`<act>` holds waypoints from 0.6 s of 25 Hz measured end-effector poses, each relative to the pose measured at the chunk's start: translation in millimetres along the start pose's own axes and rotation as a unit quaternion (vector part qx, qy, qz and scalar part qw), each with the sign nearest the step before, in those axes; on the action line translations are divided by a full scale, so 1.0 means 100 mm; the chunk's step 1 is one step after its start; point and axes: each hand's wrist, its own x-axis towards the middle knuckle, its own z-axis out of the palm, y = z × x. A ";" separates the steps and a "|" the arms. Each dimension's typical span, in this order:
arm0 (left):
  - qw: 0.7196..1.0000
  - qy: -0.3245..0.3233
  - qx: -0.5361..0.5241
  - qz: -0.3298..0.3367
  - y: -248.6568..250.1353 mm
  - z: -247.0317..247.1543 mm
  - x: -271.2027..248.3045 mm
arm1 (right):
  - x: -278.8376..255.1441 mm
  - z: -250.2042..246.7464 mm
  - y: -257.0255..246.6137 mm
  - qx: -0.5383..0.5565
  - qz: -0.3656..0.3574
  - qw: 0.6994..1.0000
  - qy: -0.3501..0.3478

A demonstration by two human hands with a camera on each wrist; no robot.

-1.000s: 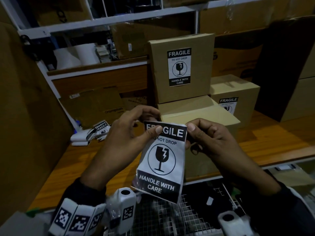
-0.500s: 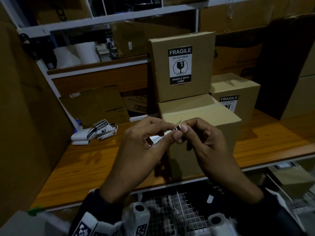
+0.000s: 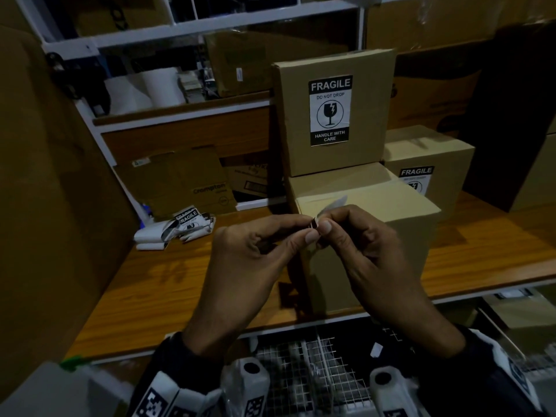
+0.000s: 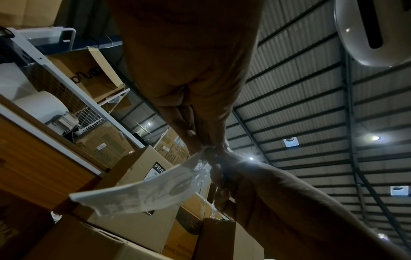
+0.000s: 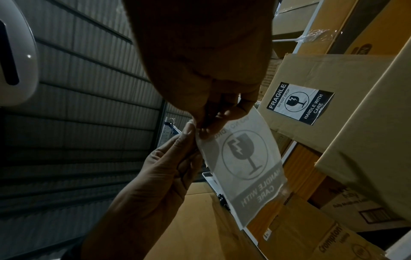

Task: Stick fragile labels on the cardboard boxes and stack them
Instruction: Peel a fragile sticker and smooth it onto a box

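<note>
A fragile label point(image 5: 244, 163) is pinched at one edge above the counter point(image 3: 186, 284).
It is held by the curled fingers of the left hand point(image 3: 258, 266) and right hand point(image 3: 367, 254).

The top box's label point(image 3: 330, 110) reads "FRAGILE DO NOT DROP HANDLE WITH CARE"; flattened carton point(image 3: 192, 182) says "Crompton".

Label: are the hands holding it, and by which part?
Yes. Both the left hand and right hand pinch the fragile label at one top corner.
</note>
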 end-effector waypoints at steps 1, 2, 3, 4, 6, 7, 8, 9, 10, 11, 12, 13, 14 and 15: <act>1.000 -0.002 0.000 0.006 0.00 -0.01 0.00 | 0.01 0.00 0.00 0.000 -0.005 1.000 -0.001; 1.000 -0.005 0.003 0.012 0.00 -0.01 0.00 | 0.02 0.00 0.01 0.000 -0.011 1.000 -0.001; 1.000 -0.006 0.006 0.014 0.00 0.00 0.00 | 0.03 0.01 0.01 0.000 -0.017 1.000 -0.001; 1.000 -0.003 0.005 0.009 0.00 0.01 0.01 | 0.04 0.02 0.01 -0.001 -0.021 1.000 -0.001; 1.000 0.005 -0.002 -0.014 0.00 0.02 0.01 | 0.05 0.04 0.01 -0.011 -0.027 1.000 0.000; 1.000 0.009 -0.010 -0.027 0.01 0.04 0.02 | 0.05 0.05 0.00 -0.021 -0.030 0.999 0.002; 0.999 0.014 -0.019 -0.038 0.00 0.05 0.02 | 0.05 0.07 -0.02 -0.029 -0.032 0.999 0.002; 0.998 0.018 -0.030 -0.049 0.00 0.05 0.02 | 0.05 0.08 -0.03 -0.035 -0.034 0.999 0.001; 0.997 0.023 -0.042 -0.059 0.01 0.07 0.02 | 0.05 0.09 -0.03 -0.039 -0.035 0.999 0.001; 0.996 0.031 -0.054 -0.068 0.01 0.08 0.02 | 0.05 0.10 -0.03 -0.043 -0.034 0.998 0.001; 0.994 0.043 -0.067 -0.078 0.01 0.08 0.01 | 0.04 0.11 -0.02 -0.049 -0.031 0.998 0.006; 0.991 0.058 -0.081 -0.090 0.00 0.08 0.01 | 0.04 0.11 -0.01 -0.052 -0.026 0.998 0.016; 0.987 0.073 -0.094 -0.103 -0.01 0.07 0.01 | 0.03 0.12 0.01 -0.054 -0.020 0.998 0.028; 0.985 0.084 -0.104 -0.113 -0.03 0.06 0.01 | 0.02 0.11 0.01 -0.054 -0.013 0.998 0.040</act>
